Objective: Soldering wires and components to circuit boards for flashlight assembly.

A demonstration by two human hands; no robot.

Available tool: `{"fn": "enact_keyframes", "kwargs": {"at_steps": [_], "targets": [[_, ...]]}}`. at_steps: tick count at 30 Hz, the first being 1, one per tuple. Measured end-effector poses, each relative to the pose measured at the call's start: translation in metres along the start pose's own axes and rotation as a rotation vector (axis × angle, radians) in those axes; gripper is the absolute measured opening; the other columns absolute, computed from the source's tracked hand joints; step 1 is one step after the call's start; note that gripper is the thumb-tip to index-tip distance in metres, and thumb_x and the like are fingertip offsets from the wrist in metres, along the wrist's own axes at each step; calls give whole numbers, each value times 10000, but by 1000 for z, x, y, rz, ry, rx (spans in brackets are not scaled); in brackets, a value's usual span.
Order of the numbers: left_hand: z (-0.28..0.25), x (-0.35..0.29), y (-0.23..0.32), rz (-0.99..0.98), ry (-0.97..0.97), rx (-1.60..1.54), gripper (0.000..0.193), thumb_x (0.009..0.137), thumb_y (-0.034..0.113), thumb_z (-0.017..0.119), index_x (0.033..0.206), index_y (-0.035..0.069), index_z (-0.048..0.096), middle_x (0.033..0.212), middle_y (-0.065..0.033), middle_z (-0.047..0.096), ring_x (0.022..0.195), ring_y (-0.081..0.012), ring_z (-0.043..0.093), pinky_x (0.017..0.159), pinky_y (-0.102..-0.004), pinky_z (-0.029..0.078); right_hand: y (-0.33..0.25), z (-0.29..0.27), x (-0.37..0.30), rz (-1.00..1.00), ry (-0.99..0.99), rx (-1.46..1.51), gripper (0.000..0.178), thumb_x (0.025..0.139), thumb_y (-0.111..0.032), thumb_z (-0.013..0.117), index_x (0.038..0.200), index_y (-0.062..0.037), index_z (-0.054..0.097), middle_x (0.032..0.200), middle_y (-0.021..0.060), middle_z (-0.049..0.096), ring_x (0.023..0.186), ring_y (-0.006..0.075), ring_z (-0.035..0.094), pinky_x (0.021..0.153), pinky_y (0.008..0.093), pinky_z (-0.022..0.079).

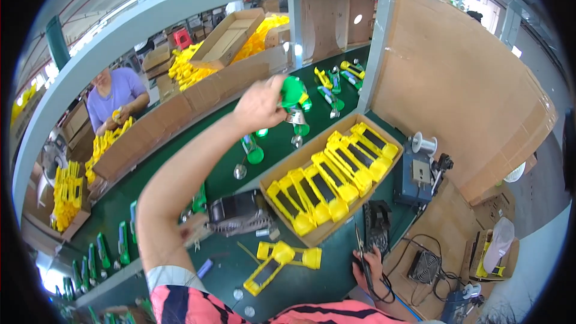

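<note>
Left hand (259,103), curled round a green piece (292,91) to its right — long axis unclear to us — hangs over the green surface (129,187).

Ok so over here the box (311,240) is on the bench (330,279), frames (332,174) in it, loose frames (264,274) in front, lamps (255,155) behind, station (407,183) and spool (425,143) right, cardboard (462,84) past those.
</note>
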State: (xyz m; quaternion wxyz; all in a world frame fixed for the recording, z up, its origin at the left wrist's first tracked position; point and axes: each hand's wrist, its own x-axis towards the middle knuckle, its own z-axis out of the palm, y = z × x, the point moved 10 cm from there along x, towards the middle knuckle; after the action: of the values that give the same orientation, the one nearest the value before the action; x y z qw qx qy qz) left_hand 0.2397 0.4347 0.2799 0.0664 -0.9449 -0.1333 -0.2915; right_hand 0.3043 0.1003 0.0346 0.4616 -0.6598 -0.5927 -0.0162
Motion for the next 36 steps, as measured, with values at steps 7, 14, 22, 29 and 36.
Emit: {"fn": "enact_keyframes", "kwargs": {"at_steps": [7,14,22,29,36], "targets": [[-52,-133,215,216,-487,270,723,684,134,532,1337,69,230,742,-107,476,544,-182,479,506,-328,356,-62,-2,6,-477,-46,126,364,686,-64,668,983,-79,458,928,66,630,980,233,569,957,451,297],[24,-334,278,-293,-917,99,671,689,190,547,1311,99,312,729,-75,514,515,-191,518,510,-334,420,-105,58,21,-755,-336,91,393,719,-52,571,1086,-78,432,942,98,567,931,242,558,896,475,359],[-108,-348,251,-921,107,-73,214,571,96,725,729,51,586,820,-69,572,737,-243,531,651,-337,409,-90,47,43,-400,-286,309,542,638,84,540,1140,-98,447,801,123,519,735,328,509,677,371,427],[-49,-339,255,-855,-154,-56,158,698,125,646,802,30,576,736,-91,571,668,-272,543,618,-360,426,-76,-24,47,32,-323,508,406,753,70,448,1149,6,386,1104,132,561,1048,250,530,892,301,386],[24,-365,228,-1161,-24,-625,184,711,61,630,881,18,572,767,-106,625,693,-220,615,589,-300,475,-48,-8,-12,-15,-249,269,327,703,20,606,1005,-82,531,738,130,540,679,307,550,600,335,439]]}}
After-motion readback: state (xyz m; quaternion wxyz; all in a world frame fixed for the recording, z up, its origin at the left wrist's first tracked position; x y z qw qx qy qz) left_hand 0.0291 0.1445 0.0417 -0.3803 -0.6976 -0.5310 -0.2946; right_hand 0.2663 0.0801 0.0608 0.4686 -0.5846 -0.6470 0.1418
